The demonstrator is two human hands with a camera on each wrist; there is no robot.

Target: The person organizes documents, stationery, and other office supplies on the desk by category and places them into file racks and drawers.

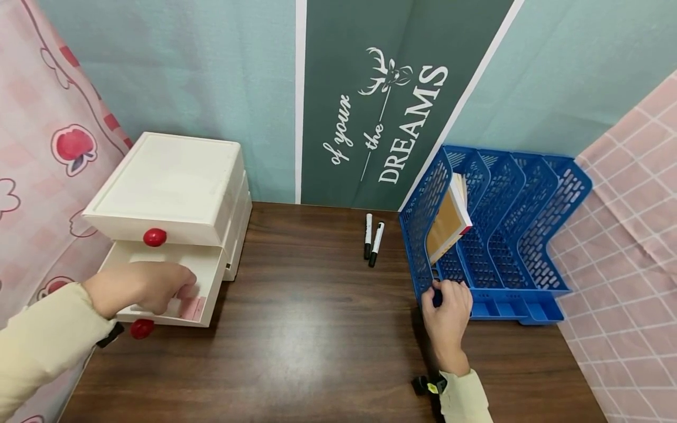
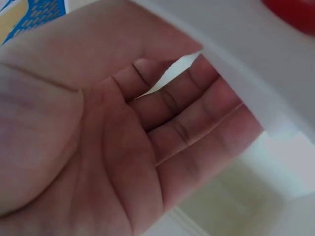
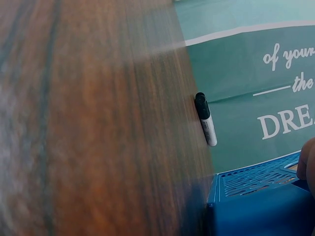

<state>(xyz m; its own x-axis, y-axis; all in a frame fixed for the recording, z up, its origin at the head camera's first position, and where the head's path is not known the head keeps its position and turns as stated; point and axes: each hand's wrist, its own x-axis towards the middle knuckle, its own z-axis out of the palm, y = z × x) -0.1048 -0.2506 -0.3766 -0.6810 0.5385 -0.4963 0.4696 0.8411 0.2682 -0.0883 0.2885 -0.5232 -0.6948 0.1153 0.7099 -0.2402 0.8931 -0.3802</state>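
Observation:
My left hand [image 1: 145, 286] reaches into the pulled-out lower drawer [image 1: 211, 302] of a white desktop drawer unit [image 1: 164, 176]. In the left wrist view, the palm [image 2: 118, 142] is bare and the fingers bend only slightly; the drawer front hides their tips. Just past the fingers, a small pink block [image 1: 193, 307] lies in the drawer's front corner. My right hand [image 1: 448, 308] grips the front left corner of a blue file rack [image 1: 499, 235] with curled fingers. Only a sliver of that hand [image 3: 307, 164] shows in the right wrist view.
A yellowish book [image 1: 448, 226] leans in the rack's leftmost slot. Two markers, one [image 1: 368, 235] beside another [image 1: 376, 244], lie near the back of the brown table [image 1: 301, 352]. Red knobs, upper [image 1: 155, 237] and lower [image 1: 141, 329], stick out from the drawers. Cloth backdrops [image 1: 619, 258] surround the table.

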